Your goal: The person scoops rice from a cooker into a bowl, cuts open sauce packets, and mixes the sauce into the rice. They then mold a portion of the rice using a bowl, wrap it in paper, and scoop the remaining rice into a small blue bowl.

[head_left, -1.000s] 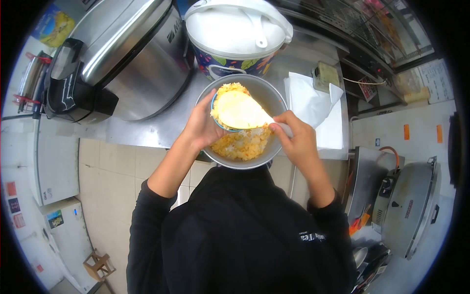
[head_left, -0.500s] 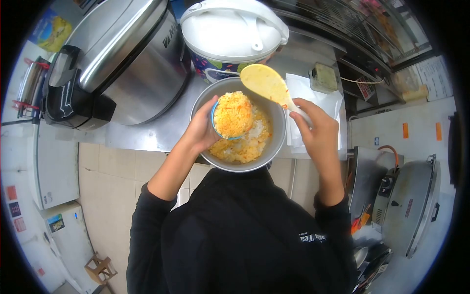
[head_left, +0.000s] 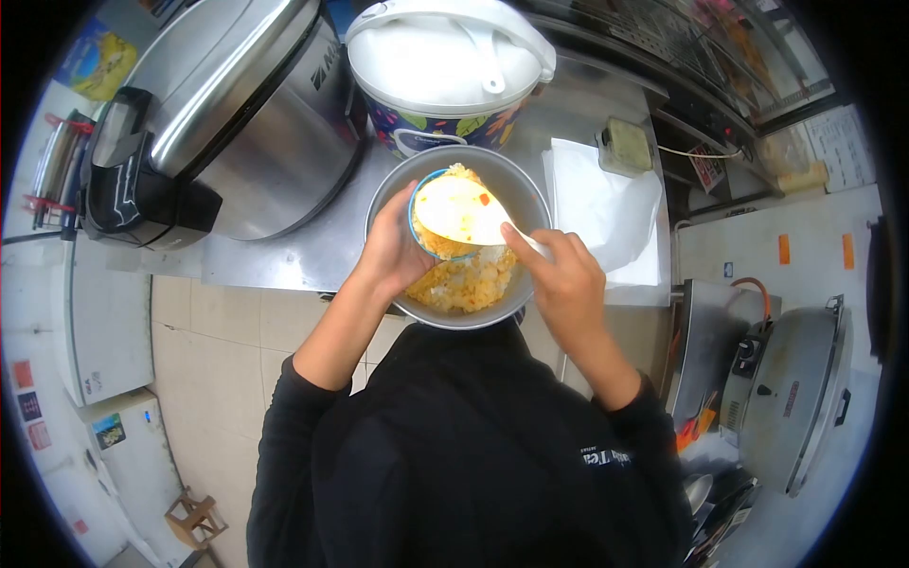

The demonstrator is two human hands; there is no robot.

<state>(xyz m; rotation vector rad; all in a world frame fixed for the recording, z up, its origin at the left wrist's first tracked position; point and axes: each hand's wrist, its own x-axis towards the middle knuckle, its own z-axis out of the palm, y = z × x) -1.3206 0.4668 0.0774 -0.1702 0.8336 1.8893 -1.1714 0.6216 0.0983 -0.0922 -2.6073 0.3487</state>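
Observation:
My left hand [head_left: 387, 248] is wrapped round a small blue-rimmed bowl [head_left: 414, 214] heaped with yellow rice, held over the left part of a large metal pot [head_left: 381, 194]. In my right hand [head_left: 568, 281] is a pale rice paddle [head_left: 461, 210], gripped by its handle. The paddle's blade lies over the top of the bowl and hides most of the rice in it; it seems to press on the mound. Loose yellow and white rice [head_left: 466, 287] covers the bottom of the pot below.
A big steel cooker [head_left: 275, 142] stands at the left of the steel table [head_left: 270, 268]. Behind the pot is a white-lidded rice cooker [head_left: 426, 57]. White paper sheets [head_left: 606, 213] and a small lidded container [head_left: 625, 148] lie to the right.
The paddle has swung left and down from above the pot's right side onto the rice in the bowl. My right hand moved with it; the left hand stayed nearly still.

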